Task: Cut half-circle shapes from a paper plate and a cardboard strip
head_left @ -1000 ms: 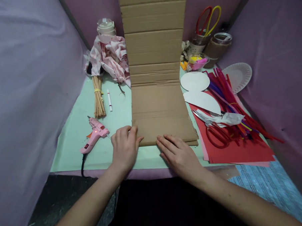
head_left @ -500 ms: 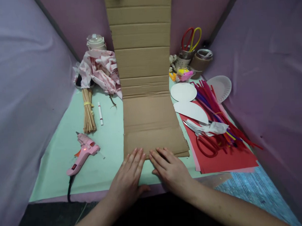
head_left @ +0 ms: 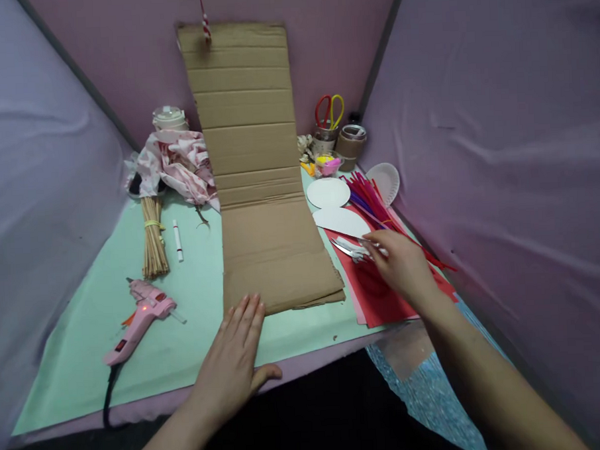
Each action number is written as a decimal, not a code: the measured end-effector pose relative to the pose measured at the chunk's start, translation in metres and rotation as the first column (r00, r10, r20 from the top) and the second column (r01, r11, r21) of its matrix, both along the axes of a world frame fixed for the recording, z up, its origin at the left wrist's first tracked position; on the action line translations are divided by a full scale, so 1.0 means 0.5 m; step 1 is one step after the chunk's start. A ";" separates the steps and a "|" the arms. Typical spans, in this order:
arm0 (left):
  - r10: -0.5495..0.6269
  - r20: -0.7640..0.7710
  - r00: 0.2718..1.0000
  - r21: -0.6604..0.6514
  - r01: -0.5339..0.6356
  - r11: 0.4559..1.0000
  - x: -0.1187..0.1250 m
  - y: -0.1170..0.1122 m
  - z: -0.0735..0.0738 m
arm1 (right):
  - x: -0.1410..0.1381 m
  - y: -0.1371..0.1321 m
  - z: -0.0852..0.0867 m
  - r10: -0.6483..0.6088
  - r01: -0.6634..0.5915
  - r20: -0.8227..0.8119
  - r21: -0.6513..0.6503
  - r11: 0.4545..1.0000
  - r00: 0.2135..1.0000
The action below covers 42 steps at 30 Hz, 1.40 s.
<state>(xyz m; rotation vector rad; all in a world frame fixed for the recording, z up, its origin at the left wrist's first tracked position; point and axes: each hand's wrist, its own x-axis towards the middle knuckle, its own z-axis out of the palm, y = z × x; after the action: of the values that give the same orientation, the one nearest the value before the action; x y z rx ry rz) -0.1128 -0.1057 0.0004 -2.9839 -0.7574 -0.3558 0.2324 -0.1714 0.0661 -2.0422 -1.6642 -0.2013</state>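
Observation:
A long creased cardboard sheet (head_left: 260, 233) lies on the table and rises against the back wall. My left hand (head_left: 231, 354) rests flat at its near edge, fingers stretched and thumb out. Over the right-hand pile, my right hand (head_left: 404, 263) has its fingers closed around a thin tool wrapped in white (head_left: 382, 246), mostly hidden by the hand. Just left of these fingers are the blades of red-handled scissors (head_left: 345, 248). Red paper sheets (head_left: 357, 282) lie beneath, and white paper cutouts (head_left: 328, 194) lie just behind.
On the left are a pink glue gun (head_left: 142, 318) with its light on, a bundle of sticks (head_left: 154, 241), a white marker (head_left: 178, 240) and crumpled cloth (head_left: 178, 164). Pipe cleaners (head_left: 373, 198), a paper plate (head_left: 385, 181) and jars (head_left: 351, 143) stand or lie on the right.
My right hand has left the cardboard's near edge and moved right to the white-wrapped tool by the scissors, closing its fingers. The left hand stays on the cardboard. The view has shifted.

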 end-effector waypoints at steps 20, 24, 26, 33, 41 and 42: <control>0.101 0.529 0.842 0.106 -0.183 0.977 -0.002 -0.031 0.007 | 0.096 -0.008 0.061 -0.187 0.363 0.412 -0.405 0.840 0.892; 0.063 0.587 0.807 0.214 -0.230 0.949 0.000 -0.017 0.027 | 0.087 -0.099 0.076 -0.313 0.318 0.084 -0.430 0.845 0.946; 0.028 0.601 0.799 0.263 -0.231 0.937 0.001 -0.011 0.045 | 0.079 -0.143 0.071 -0.342 0.259 -0.166 -0.384 0.886 0.925; -0.077 0.603 0.794 0.287 -0.126 0.950 0.015 -0.061 0.123 | 0.033 -0.218 -0.006 -0.244 0.146 -0.711 -0.197 0.969 0.659; 0.414 0.523 0.745 -0.852 0.444 0.277 0.151 -0.157 0.157 | -0.174 -0.209 -0.032 0.019 0.121 -0.995 0.007 0.993 -0.099; 0.501 0.507 0.701 -0.849 0.508 0.148 0.167 -0.159 0.155 | -0.200 -0.213 -0.031 0.002 0.066 -0.992 -0.007 0.998 -0.130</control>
<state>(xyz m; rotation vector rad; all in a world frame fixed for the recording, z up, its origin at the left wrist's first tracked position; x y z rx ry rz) -0.0291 -0.1852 0.0779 -3.9982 -1.6059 -1.9241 0.1322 -0.2778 0.0505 -1.2758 -0.4495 1.1289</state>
